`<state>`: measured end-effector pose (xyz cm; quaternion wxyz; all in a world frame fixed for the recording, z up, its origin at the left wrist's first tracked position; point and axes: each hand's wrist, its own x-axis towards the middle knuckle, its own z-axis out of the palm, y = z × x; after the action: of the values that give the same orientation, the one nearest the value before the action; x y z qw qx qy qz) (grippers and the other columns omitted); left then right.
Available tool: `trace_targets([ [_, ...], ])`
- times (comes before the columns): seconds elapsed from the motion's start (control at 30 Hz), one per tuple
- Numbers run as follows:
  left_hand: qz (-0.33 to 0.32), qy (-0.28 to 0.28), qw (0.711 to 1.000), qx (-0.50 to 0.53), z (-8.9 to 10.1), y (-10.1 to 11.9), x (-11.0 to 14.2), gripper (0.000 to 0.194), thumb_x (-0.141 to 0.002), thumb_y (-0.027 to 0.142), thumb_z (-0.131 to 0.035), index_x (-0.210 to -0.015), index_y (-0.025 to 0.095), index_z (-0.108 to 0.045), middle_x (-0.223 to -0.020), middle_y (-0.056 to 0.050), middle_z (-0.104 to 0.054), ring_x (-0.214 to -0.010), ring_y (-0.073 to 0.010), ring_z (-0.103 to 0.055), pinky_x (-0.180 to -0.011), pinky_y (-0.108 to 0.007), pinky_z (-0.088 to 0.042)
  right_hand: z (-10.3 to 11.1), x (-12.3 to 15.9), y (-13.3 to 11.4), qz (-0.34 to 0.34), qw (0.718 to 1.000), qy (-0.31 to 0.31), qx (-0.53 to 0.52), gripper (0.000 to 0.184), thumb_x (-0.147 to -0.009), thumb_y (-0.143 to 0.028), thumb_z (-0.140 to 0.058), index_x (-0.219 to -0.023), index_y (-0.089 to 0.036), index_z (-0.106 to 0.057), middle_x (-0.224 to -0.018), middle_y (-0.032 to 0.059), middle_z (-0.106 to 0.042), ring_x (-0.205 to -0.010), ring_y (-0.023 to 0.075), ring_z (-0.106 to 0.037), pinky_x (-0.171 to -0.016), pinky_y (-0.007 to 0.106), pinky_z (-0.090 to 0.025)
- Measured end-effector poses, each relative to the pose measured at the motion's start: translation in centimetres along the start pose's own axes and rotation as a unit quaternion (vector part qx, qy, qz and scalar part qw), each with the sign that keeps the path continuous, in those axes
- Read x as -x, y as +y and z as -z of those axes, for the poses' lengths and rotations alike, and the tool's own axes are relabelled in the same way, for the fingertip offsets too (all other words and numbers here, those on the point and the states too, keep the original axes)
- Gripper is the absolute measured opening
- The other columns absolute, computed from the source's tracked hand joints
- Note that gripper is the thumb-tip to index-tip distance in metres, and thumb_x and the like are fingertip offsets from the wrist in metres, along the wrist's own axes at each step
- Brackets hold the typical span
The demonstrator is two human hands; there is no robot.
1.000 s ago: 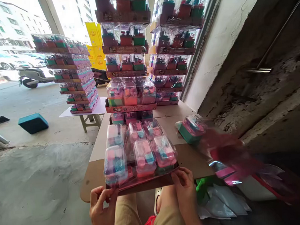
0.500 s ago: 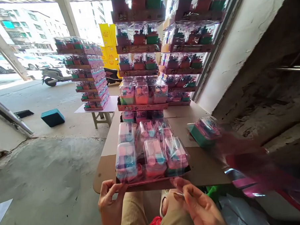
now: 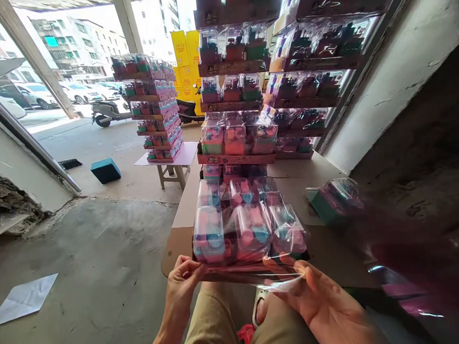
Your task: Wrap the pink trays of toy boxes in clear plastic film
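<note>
A tray of small pink and teal toy boxes (image 3: 247,227), wrapped in clear plastic film, lies at the near edge of a cardboard-covered table (image 3: 324,249). My left hand (image 3: 183,283) pinches the film at the tray's near left corner. My right hand (image 3: 314,300) holds the loose flap of clear film (image 3: 280,279) pulled out from the tray's near right side, fingers curled under it. My knees show below the table edge.
Tall stacks of wrapped toy trays (image 3: 233,90) stand behind, and another stack (image 3: 156,109) on a small stool to the left. A single teal and pink toy box (image 3: 331,200) lies on the right of the table. A white sheet (image 3: 24,297) lies on the concrete floor.
The view has swung left. My right hand drew the film flap out toward me from the tray's near edge; my left hand stays at the left corner.
</note>
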<state>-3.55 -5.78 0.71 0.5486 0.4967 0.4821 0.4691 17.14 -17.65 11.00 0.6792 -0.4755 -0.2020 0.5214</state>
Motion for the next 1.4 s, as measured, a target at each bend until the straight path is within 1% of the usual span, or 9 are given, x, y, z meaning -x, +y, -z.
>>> trace_targets([
  [0.37,-0.134,0.037,0.979,-0.151,-0.4,-0.4,1.0,0.028,-0.062,0.042,-0.072,-0.05,0.018,-0.064,-0.07,-0.001,-0.046,-0.064,-0.0126,-0.048,-0.057,-0.021,-0.044,-5.1,-0.9,-1.0,-0.079,0.99,-0.054,-0.103,0.03,-0.059,-0.037,-0.078,-0.079,-0.017,-0.067,-0.1,0.01,-0.069,-0.1,0.0261,-0.063,-0.081,0.041,-0.052],
  [0.53,-0.01,-0.027,1.0,-0.008,0.7,0.5,-0.1,0.037,-0.054,0.047,-0.079,-0.053,0.013,-0.064,-0.07,0.0,-0.047,-0.062,-0.0103,-0.048,-0.055,-0.018,-0.043,-5.2,-0.7,-2.9,-0.015,0.993,-0.076,-0.086,0.032,-0.062,-0.044,-0.075,-0.074,-0.019,-0.061,-0.098,0.0072,-0.069,-0.102,0.0276,-0.062,-0.078,0.043,-0.053],
  [0.63,0.065,-0.035,0.993,0.095,1.8,2.2,-0.5,0.038,-0.048,0.044,-0.083,-0.054,0.012,-0.064,-0.066,0.001,-0.05,-0.061,-0.0092,-0.048,-0.055,-0.018,-0.043,-3.5,-0.5,-3.2,0.087,0.994,-0.047,0.04,0.035,-0.069,-0.048,-0.068,-0.088,-0.019,-0.063,-0.104,0.0095,-0.067,-0.099,0.0273,-0.063,-0.074,0.041,-0.053],
  [0.7,0.092,-0.01,0.986,0.137,2.4,3.5,-0.3,0.036,-0.043,0.039,-0.086,-0.055,0.013,-0.064,-0.066,0.001,-0.052,-0.061,-0.009,-0.048,-0.054,-0.017,-0.044,-1.7,-1.1,-2.2,0.214,0.962,0.054,0.162,0.037,-0.074,-0.048,-0.063,-0.098,-0.019,-0.062,-0.11,0.0111,-0.063,-0.099,0.025,-0.061,-0.075,0.037,-0.052],
  [0.8,0.1,-0.027,0.974,0.201,2.7,5.2,0.1,0.031,-0.049,0.035,-0.084,-0.053,0.014,-0.061,-0.066,0.0,-0.055,-0.065,-0.0114,-0.052,-0.056,-0.019,-0.048,1.6,-3.4,0.7,0.361,0.843,0.232,0.325,0.049,-0.073,-0.046,-0.063,-0.114,-0.02,-0.053,-0.12,0.0121,-0.056,-0.109,0.0254,-0.054,-0.086,0.041,-0.046],
  [0.9,0.121,-0.086,0.951,0.271,2.5,6.4,0.2,0.028,-0.056,0.034,-0.079,-0.052,0.016,-0.058,-0.062,-0.001,-0.056,-0.066,-0.0158,-0.057,-0.059,-0.027,-0.053,4.0,-6.1,3.3,0.345,0.804,0.22,0.432,0.074,-0.067,-0.048,-0.067,-0.128,-0.017,-0.04,-0.127,0.016,-0.052,-0.115,0.0294,-0.05,-0.093,0.047,-0.041],
  [1.03,0.157,-0.067,0.93,0.325,1.1,8.1,0.0,0.021,-0.052,0.031,-0.076,-0.053,0.018,-0.06,-0.067,-0.005,-0.065,-0.074,-0.0229,-0.064,-0.06,-0.033,-0.056,4.8,-7.7,4.3,0.345,0.769,0.215,0.494,0.078,-0.067,-0.052,-0.065,-0.129,-0.015,-0.038,-0.12,0.0175,-0.058,-0.104,0.0311,-0.058,-0.085,0.047,-0.045],
  [1.27,0.147,-0.248,0.863,0.415,-6.6,11.0,0.6,0.022,-0.075,0.036,-0.055,-0.06,0.02,-0.057,-0.114,-0.01,-0.065,-0.116,-0.0302,-0.054,-0.091,-0.047,-0.046,3.1,-7.4,4.5,0.425,0.621,0.269,0.601,0.066,-0.072,-0.047,-0.061,-0.124,-0.012,-0.042,-0.11,0.0196,-0.063,-0.093,0.032,-0.061,-0.079,0.046,-0.044],
  [1.4,0.194,-0.285,0.828,0.441,-9.6,10.1,-0.3,0.019,-0.079,0.034,-0.049,-0.08,0.023,-0.065,-0.117,-0.01,-0.063,-0.118,-0.0283,-0.053,-0.097,-0.05,-0.039,2.6,-6.9,3.9,0.432,0.618,0.278,0.596,0.065,-0.073,-0.046,-0.06,-0.125,-0.012,-0.042,-0.108,0.0183,-0.063,-0.09,0.0303,-0.061,-0.076,0.043,-0.045],
])
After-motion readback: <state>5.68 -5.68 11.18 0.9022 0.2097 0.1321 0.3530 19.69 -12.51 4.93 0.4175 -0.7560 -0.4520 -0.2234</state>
